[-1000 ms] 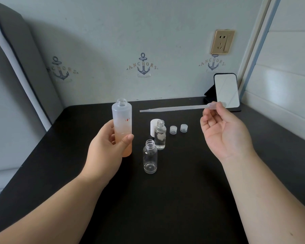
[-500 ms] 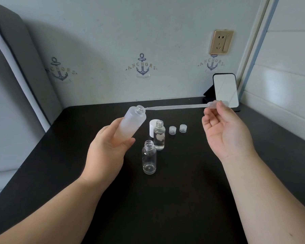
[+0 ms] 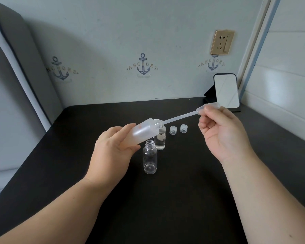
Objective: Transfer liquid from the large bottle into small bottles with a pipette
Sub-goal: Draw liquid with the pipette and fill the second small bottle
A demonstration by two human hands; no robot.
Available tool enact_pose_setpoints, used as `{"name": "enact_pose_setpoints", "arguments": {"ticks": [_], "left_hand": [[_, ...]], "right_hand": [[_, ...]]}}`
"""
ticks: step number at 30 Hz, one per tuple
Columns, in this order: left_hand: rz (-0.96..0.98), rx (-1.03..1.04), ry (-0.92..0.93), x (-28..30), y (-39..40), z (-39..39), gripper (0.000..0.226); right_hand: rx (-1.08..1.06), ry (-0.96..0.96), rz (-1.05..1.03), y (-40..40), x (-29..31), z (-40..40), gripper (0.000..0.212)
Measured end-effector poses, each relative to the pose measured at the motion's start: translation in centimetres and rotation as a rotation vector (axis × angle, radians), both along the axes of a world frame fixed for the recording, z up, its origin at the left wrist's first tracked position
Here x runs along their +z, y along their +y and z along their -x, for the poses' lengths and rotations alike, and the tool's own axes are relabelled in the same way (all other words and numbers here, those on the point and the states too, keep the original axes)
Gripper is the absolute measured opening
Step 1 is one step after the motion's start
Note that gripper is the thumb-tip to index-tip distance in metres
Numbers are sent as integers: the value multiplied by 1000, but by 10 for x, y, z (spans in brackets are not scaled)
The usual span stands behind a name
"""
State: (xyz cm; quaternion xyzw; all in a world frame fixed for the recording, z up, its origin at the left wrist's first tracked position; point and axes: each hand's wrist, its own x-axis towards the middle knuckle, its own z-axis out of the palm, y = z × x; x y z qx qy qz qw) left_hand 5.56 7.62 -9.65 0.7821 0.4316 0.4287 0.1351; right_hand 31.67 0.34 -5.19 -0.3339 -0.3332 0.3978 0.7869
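Note:
My left hand (image 3: 113, 152) grips the large frosted bottle (image 3: 144, 132), tilted steeply with its open mouth pointing right. My right hand (image 3: 224, 132) pinches the bulb of a long clear pipette (image 3: 181, 118); the pipette's tip is inside the bottle's mouth. On the black table (image 3: 165, 199) below stand two small clear bottles without caps: the near one (image 3: 149, 159) looks empty, the far one (image 3: 160, 140) holds some clear liquid and is partly hidden behind the large bottle.
Two small clear caps (image 3: 173, 130) (image 3: 183, 128) lie right of the small bottles. A phone on a dark stand (image 3: 225, 92) sits at the table's back right corner, by the wall. A grey padded panel (image 3: 21, 67) leans at the left.
The large bottle has tipped further over to the right and lower. The pipette has slid its tip into the bottle's mouth, and my right hand now holds the bulb end higher than the tip.

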Motion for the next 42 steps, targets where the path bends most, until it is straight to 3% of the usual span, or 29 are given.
{"name": "enact_pose_setpoints", "arguments": {"ticks": [7, 15, 20, 42], "left_hand": [[-14, -10, 32, 0, -1, -2, 57], [-24, -22, 27, 0, -4, -3, 57], [22, -6, 8, 1, -3, -3, 58], [86, 49, -46, 3, -1, 2, 59]], "right_hand": [[92, -246, 55, -2, 0, 19, 16], [143, -385, 102, -1, -5, 29, 7], [126, -307, 61, 0, -4, 23, 18], [1, 221, -32, 0, 0, -10, 11]]}}
